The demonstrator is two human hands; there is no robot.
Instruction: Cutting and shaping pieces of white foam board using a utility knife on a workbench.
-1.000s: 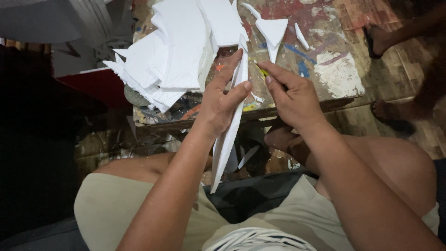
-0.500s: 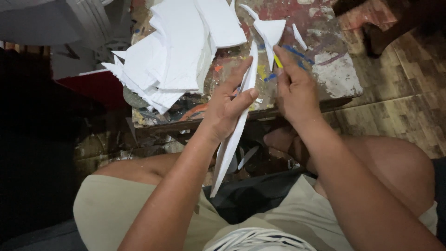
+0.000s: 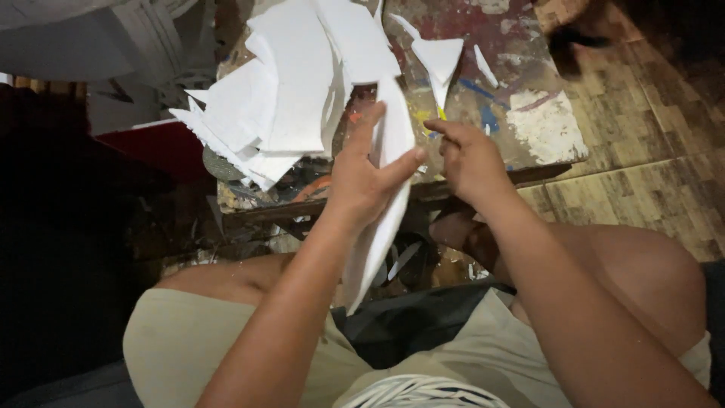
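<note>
My left hand [image 3: 362,177] grips a long white strip of sheet material [image 3: 377,242] that tapers to a point above my lap. The thumb presses on its front near the top end. My right hand [image 3: 472,159] is just right of the strip with its fingers pinched shut. A small yellow tip [image 3: 440,113] shows above them, and the rest of that tool is hidden. Both hands hover over the near edge of a low paint-stained table [image 3: 529,91].
A heap of several white cut pieces [image 3: 287,98] covers the table's left half, and a white triangle [image 3: 442,60] lies behind my hands. A red object [image 3: 151,147] sits at the left. Tiled floor [image 3: 642,174] lies to the right. My knees are below.
My right hand rose along the strip's upper edge, then came back down beside my left thumb. The strip stays in my left hand. Another person's foot at the top right has left view.
</note>
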